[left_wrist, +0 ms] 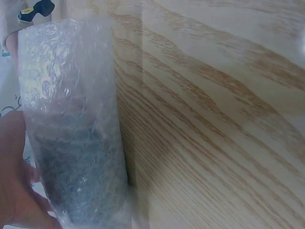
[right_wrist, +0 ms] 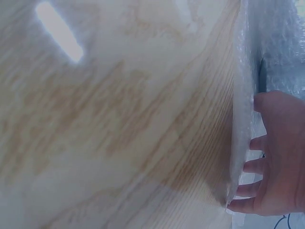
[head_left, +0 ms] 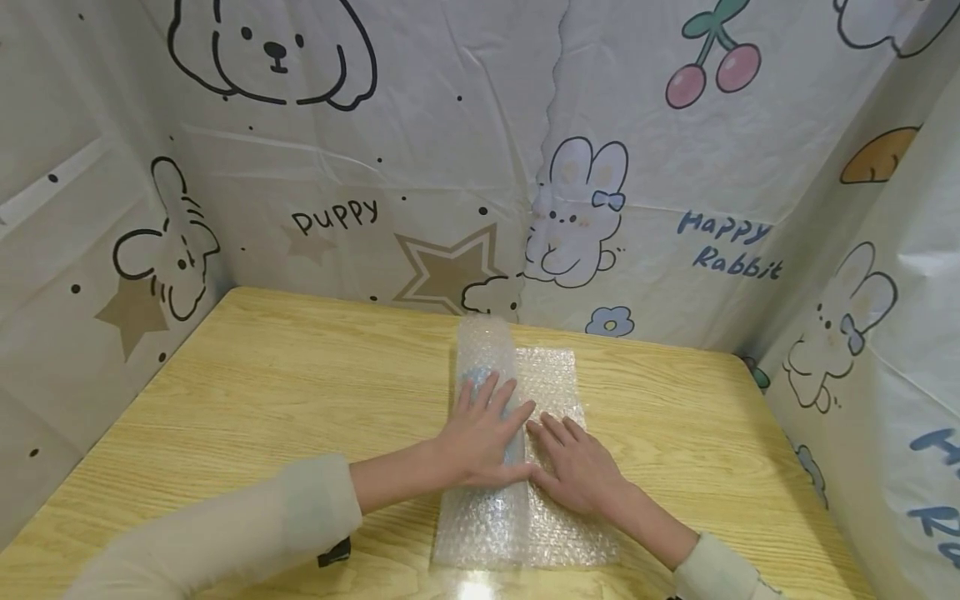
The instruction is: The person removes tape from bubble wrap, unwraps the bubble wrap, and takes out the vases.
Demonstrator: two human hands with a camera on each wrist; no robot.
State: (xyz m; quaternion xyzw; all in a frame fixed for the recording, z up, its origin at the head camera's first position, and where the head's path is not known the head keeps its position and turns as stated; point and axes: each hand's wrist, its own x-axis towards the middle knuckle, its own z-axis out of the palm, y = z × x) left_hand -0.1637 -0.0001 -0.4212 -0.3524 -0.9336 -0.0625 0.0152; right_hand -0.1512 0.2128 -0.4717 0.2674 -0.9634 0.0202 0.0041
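A sheet of clear bubble wrap [head_left: 551,375] lies on the table, its left part folded over into a long bundle [head_left: 480,525]. Something bluish [head_left: 480,372] shows through the layers; its kind is hidden by the wrap. My left hand [head_left: 483,437] presses on top of the bundle with fingers spread. Just right of it, my right hand [head_left: 577,467] rests on the flat part, fingertips beside the bundle's edge. The left wrist view shows the bundle [left_wrist: 71,71] with a dark bluish shape inside. In the right wrist view, the fingers [right_wrist: 255,167] lie along the sheet.
The light wood-grain table [head_left: 300,375] extends to both sides. Behind it and at the sides hangs a pale curtain [head_left: 450,167] printed with cartoon animals. A small black item [head_left: 334,552] shows below the left sleeve.
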